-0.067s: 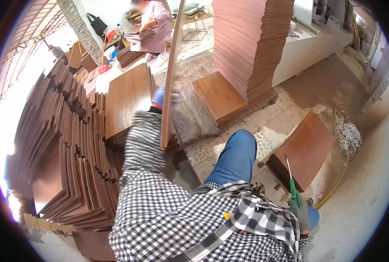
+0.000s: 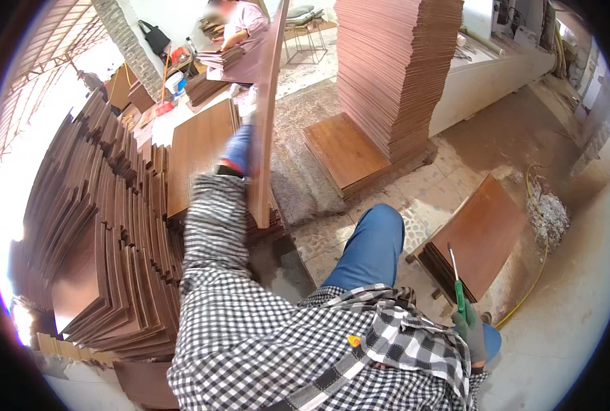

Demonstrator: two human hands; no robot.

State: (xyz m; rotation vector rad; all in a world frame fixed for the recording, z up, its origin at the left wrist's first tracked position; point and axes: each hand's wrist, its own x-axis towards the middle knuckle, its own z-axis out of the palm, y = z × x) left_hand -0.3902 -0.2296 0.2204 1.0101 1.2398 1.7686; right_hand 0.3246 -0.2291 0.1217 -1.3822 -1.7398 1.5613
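My left hand [image 2: 236,149], in a blue glove, is at the left side of a long brown wooden board [image 2: 264,137] that stands on edge before me. The hand is smeared by motion, and its fingertips are hidden at the board. Behind and left of that hand lies a pile of flat wood boards [image 2: 195,154]. In a grey-green glove, my right hand [image 2: 471,334] is closed round a green-handled screwdriver-like tool [image 2: 460,296], its slim metal shaft pointing up. Just beyond the tool rests a low stack of reddish-brown boards [image 2: 486,236].
Many uneven boards [image 2: 106,253] are piled at the left. A tall column of boards [image 2: 394,68] rises at the back, with a lower stack [image 2: 346,151] beside it. A person [image 2: 247,34] holding boards sits farther back. A yellow hose [image 2: 534,294] curves across the floor at right.
My left hand has moved a little to the left, and the upright board has turned so that more of its face shows. My right hand with the tool has stayed put.
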